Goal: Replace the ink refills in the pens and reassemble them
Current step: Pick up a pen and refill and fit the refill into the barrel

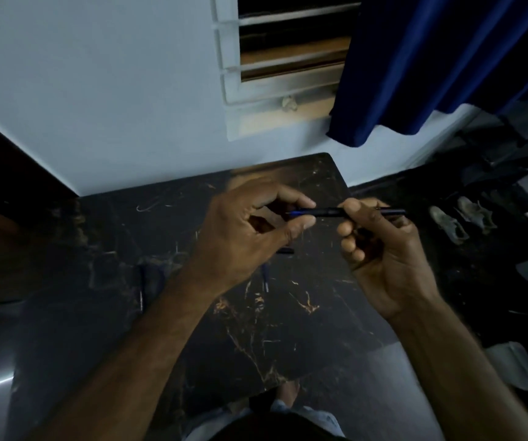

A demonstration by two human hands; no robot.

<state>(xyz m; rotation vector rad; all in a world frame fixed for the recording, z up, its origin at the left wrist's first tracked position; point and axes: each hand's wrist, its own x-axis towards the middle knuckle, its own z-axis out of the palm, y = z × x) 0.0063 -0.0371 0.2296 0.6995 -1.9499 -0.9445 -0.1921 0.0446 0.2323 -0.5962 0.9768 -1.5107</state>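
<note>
Above a dark marbled table (256,329) at mid-frame, a person's right hand (380,249) grips a black pen barrel (329,212) held level, while the left hand (249,230) pinches the blue refill (296,213) at its end, two more pens (141,288) lying lower left.

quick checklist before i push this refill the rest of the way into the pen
1. Right hand grips the pen barrel: ok.
2. Left hand fingertips at the blue refill: ok.
3. Refill in line with barrel: ok, both lie level.
4. Refill tip direction: cannot tell, too dark.
5. Spare parts on the table, one near, another at: ok, within reach.
6. Lighting: not ok, dim.
</note>
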